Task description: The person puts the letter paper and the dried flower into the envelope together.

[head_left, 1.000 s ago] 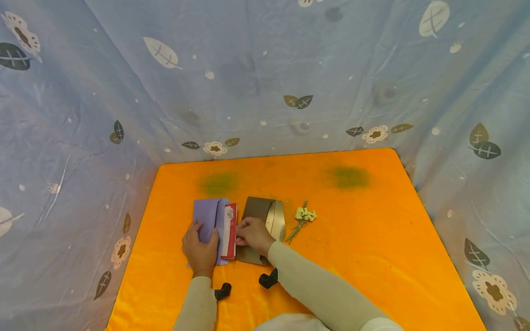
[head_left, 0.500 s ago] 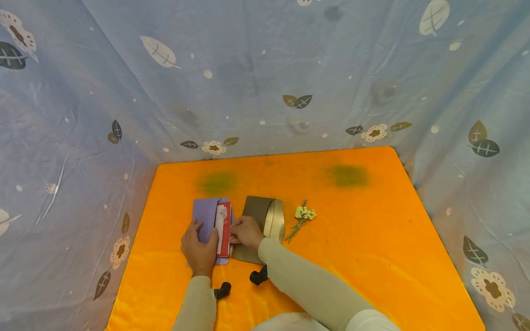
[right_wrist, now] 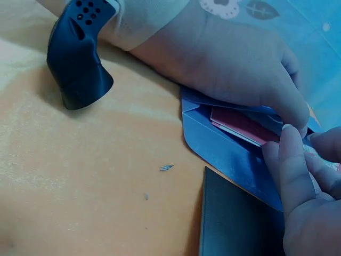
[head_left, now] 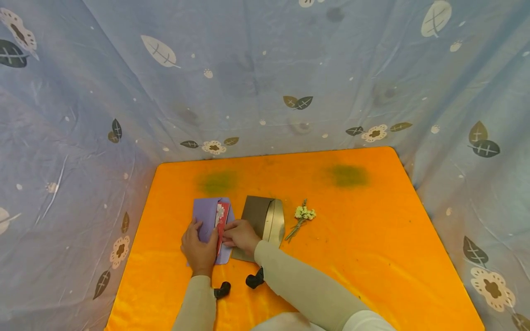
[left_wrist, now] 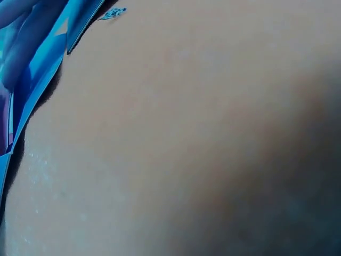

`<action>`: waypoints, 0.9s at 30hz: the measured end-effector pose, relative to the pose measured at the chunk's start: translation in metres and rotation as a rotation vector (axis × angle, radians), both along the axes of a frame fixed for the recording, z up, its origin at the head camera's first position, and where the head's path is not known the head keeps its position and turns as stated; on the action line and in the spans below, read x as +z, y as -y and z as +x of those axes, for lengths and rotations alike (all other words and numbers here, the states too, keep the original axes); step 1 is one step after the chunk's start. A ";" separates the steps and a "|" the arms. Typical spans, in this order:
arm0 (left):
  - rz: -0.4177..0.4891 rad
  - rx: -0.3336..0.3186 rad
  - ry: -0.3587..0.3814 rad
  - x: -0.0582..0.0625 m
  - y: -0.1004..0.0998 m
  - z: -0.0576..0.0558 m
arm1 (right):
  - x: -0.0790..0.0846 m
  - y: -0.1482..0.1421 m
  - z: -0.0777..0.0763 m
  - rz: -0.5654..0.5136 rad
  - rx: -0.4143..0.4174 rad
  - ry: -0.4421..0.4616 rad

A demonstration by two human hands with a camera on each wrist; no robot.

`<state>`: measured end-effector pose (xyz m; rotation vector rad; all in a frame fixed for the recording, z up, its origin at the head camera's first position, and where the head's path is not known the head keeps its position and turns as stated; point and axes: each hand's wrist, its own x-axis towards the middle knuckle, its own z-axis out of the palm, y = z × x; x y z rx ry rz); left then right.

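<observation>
A purple envelope [head_left: 204,210] lies on the orange cloth with its flap opened to the right. Partly inside its mouth is a red card [head_left: 223,214] with a white floral pattern. My left hand [head_left: 200,246] holds the envelope from the left, its thumb at the mouth edge. My right hand [head_left: 244,236] pinches the card's outer edge; in the right wrist view the card [right_wrist: 240,122] sits between the envelope's [right_wrist: 224,141] layers, near my right fingers [right_wrist: 293,170]. In the left wrist view only a blue-tinted corner of envelope [left_wrist: 40,74] and some fingers show.
A dark brown envelope [head_left: 256,210] with a gold inner flap lies under and beside my right hand. Right of it is a small bunch of yellow flowers [head_left: 305,213]. Patterned curtains [head_left: 265,69] enclose the orange-covered table [head_left: 372,239].
My right hand has moved left with the red card, which has slid deeper into the purple envelope. My left hand has stayed in place.
</observation>
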<state>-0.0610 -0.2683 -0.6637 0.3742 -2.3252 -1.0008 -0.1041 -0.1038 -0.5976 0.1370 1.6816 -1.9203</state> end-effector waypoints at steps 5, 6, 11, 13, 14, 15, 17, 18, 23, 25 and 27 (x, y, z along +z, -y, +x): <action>-0.002 -0.001 0.001 -0.001 0.000 0.001 | 0.001 0.002 0.004 0.019 -0.028 -0.037; 0.000 0.000 0.003 -0.001 0.001 0.001 | 0.001 0.003 0.005 0.023 -0.039 -0.049; -0.009 0.001 0.012 0.000 0.000 0.001 | 0.003 0.005 0.004 -0.011 0.003 -0.070; -0.017 0.000 0.008 -0.001 0.000 0.000 | 0.005 0.005 0.004 -0.032 0.056 -0.071; -0.021 0.001 0.006 -0.001 0.000 0.000 | 0.005 0.005 0.004 -0.038 0.081 -0.075; -0.023 0.002 0.003 -0.001 0.000 0.000 | 0.006 0.005 0.005 -0.041 0.103 -0.074; -0.025 0.001 -0.001 -0.002 -0.001 0.000 | 0.007 0.005 0.006 -0.022 0.118 -0.082; -0.026 0.000 -0.001 -0.002 0.000 0.000 | 0.008 0.006 0.007 -0.001 0.113 -0.095; -0.032 -0.003 -0.009 -0.003 0.001 -0.001 | 0.011 0.008 0.010 0.047 0.067 -0.155; -0.035 -0.004 -0.020 -0.003 0.001 -0.001 | 0.012 0.009 0.011 0.006 0.086 -0.152; -0.039 -0.006 -0.029 -0.002 0.000 0.000 | 0.013 0.009 0.011 -0.042 0.125 -0.135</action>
